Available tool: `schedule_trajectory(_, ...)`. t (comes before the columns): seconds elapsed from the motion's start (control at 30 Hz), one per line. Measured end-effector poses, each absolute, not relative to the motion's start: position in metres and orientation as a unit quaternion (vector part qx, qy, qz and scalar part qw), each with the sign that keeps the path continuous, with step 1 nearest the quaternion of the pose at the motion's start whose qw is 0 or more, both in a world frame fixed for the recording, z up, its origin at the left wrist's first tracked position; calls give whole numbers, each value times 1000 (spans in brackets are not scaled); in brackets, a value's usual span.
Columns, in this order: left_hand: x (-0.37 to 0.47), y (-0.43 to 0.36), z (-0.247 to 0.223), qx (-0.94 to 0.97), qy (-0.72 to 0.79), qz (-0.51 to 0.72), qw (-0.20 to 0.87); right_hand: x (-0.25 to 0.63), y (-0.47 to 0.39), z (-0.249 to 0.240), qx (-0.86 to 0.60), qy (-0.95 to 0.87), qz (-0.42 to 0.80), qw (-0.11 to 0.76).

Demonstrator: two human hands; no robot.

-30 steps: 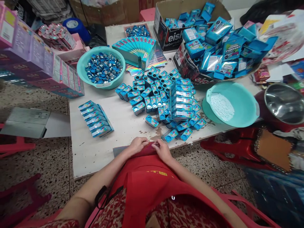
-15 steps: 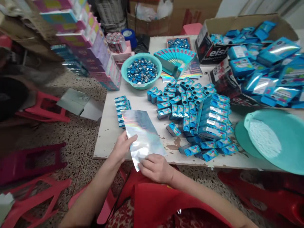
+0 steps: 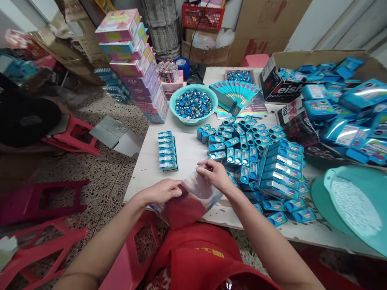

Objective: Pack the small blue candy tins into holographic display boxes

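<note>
Between my hands is a shiny silver foil bag, tilted over the table's front edge and blurred by motion. Its surface shows a reddish tone beside my red apron. My left hand pinches its left upper edge between thumb and fingers. On the right, my right hand pinches the upper edge, thumb against fingertips. Beyond my left hand stands a neat row of small blue boxes. Close to my right hand lie many small blue tins, with a stacked block of blue packs beside them.
A turquoise bowl of blue and silver pieces stands at the back, near fanned blue cards. Blue packs fill a carton at the right. A large turquoise basin holds white pieces. Pink boxes rise at the left.
The foil bag has turned and tilted towards me. My right hand has moved up and right to the bag's upper edge; my left hand stays on its left side. The view has shifted.
</note>
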State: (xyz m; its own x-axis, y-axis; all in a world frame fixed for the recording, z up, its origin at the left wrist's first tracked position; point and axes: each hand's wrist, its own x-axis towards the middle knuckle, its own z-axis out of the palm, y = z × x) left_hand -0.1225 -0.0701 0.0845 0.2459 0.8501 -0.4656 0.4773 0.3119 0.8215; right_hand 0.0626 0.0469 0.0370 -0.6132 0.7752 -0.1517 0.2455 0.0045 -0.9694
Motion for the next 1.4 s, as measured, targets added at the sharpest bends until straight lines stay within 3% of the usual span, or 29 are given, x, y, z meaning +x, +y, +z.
schedule_trajectory(0.17, -138, -71, 72, 591, 703, 4, 396, 88, 28, 19, -434, -652, 558, 275)
schedule_trajectory(0.3, -137, -95, 64, 641, 663, -73, 380, 131, -10, 15, -437, -664, 545, 269)
schedule_trajectory(0.5, -110, -136, 23, 714, 597, -94, 354, 190, -63, -20, -468, -643, 562, 227)
schedule_trajectory(0.67, -101, -136, -13, 688, 591, -143, 396, 197, -71, -59, -546, -585, 577, 164)
schedule_trajectory(0.87, -106, -105, -19, 677, 623, -152, 363, 185, -61, -67, -568, -573, 563, 180)
schedule_trajectory(0.97, -84, -77, -15, 694, 648, -80, 304, 179, -54, -65, -576, -590, 526, 207)
schedule_trajectory(1.07, -44, -51, -19, 702, 621, 1, 349, 174, -49, -63, -577, -600, 506, 225)
schedule_trajectory(1.23, -1, -28, -39, 643, 595, -17, 482, 170, -49, -62, -602, -590, 484, 234)
schedule_trajectory(1.4, -3, -22, -51, 629, 567, 9, 532, 174, -56, -61, -609, -624, 427, 238)
